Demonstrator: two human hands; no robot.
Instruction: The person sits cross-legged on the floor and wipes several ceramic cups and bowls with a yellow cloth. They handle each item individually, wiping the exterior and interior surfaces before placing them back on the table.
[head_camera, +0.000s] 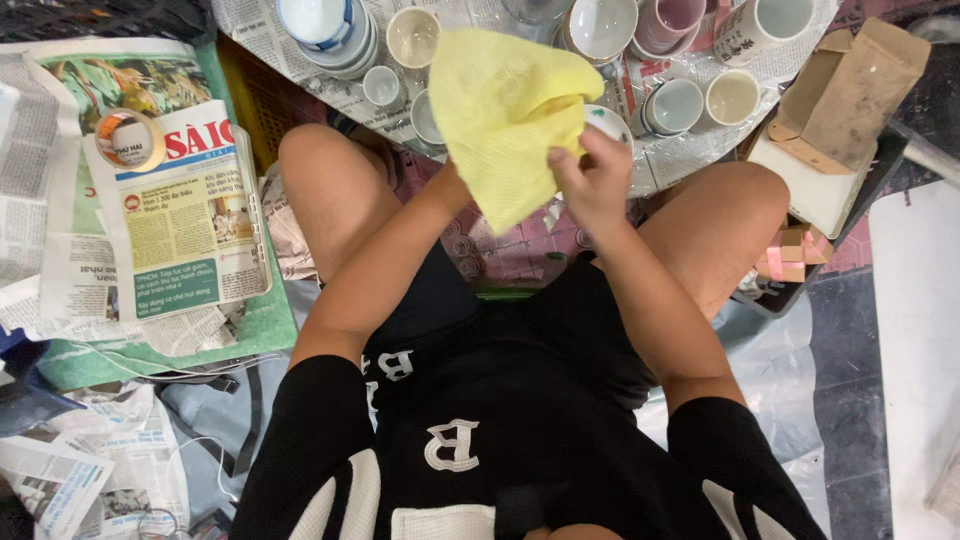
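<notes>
- Newsprint sheets cover the floor ahead of the seated person's knees and carry a crowd of white ceramic cups and bowls, most with mouths up.
- Stacked newspapers lie to the person's left, with a roll of tape resting on top.
- An open cardboard box sits to the right of the crockery.
- The yellow cloth hangs between the knees, its long axis running from upper right down to a point at lower left. It drapes over the left hand, which is hidden beneath it; that grip cannot be judged.
- The right hand is raised to the cloth's right edge, forearm angled up and inward, fingers pressed together pinching the cloth.
- A white cup rim shows just behind the cloth, directly above the right hand; whether it is held cannot be told.
</notes>
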